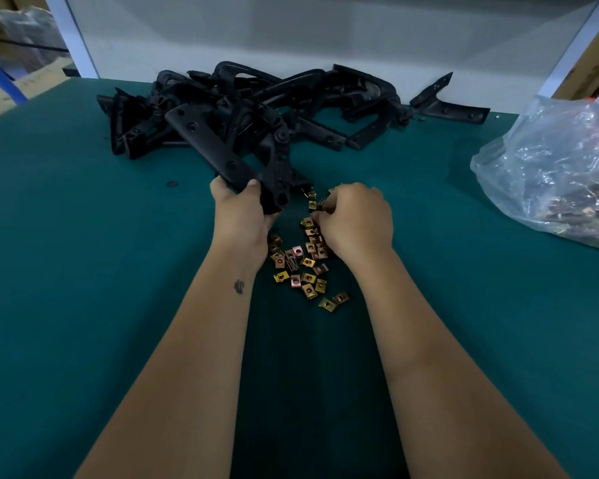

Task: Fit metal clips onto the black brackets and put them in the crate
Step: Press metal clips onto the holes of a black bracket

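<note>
Clips [303,267] go on best if the left hand [239,209] grips the bracket [222,150] steady while the right hand [355,217], fingers curled, pinches one squarely.

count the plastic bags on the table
1: a clear plastic bag at the right edge of the green table, partly cut off by the frame, with small metal parts inside. Others could lie out of view.
</note>
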A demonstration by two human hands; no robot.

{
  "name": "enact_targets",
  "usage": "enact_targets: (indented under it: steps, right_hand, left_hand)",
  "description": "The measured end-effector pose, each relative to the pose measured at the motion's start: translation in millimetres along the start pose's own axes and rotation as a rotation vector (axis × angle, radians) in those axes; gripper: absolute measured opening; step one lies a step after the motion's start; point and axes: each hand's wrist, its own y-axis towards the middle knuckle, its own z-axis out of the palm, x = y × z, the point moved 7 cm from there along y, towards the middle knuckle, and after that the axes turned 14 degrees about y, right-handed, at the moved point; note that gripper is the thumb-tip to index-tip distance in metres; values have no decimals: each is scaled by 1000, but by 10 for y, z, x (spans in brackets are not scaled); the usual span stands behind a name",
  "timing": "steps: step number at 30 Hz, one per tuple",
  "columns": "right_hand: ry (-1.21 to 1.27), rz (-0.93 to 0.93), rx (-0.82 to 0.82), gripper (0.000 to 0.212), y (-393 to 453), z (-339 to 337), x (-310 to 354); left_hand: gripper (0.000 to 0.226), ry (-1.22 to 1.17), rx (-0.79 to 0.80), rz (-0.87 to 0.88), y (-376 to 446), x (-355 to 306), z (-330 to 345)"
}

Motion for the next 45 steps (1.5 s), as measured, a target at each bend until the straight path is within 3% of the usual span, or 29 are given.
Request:
enact_targets:
  steps: [4,7,10,13,22,37,45]
  right_hand:
    - [262,-17,-82,5,-66,-78,-30]
    - [835,74,-143,13,-113,-148,-116]
    - [1413,165,-89,9,-155,-116,-124]
    - [1649,185,-15,11,-168,-77,-79]
    - [1730,170,79,14,-198,-90,21]
    - [1622,126,-25,15,-180,-148,1]
    - [1584,111,-30,15,-176,-154,4]
  left_hand:
    - [17,-78,36,-10,12,14,18]
    - [16,-103,57,-1,16,11,35]
    - [25,-60,94,7,-12,10,51]
    - [24,-81,139,12,-60,8,89]
    - [21,-78,208,29,-155,-27,151]
    - [36,-24,267,37,-254,-52,234]
    - [31,-23,284,30,-254,-42,231]
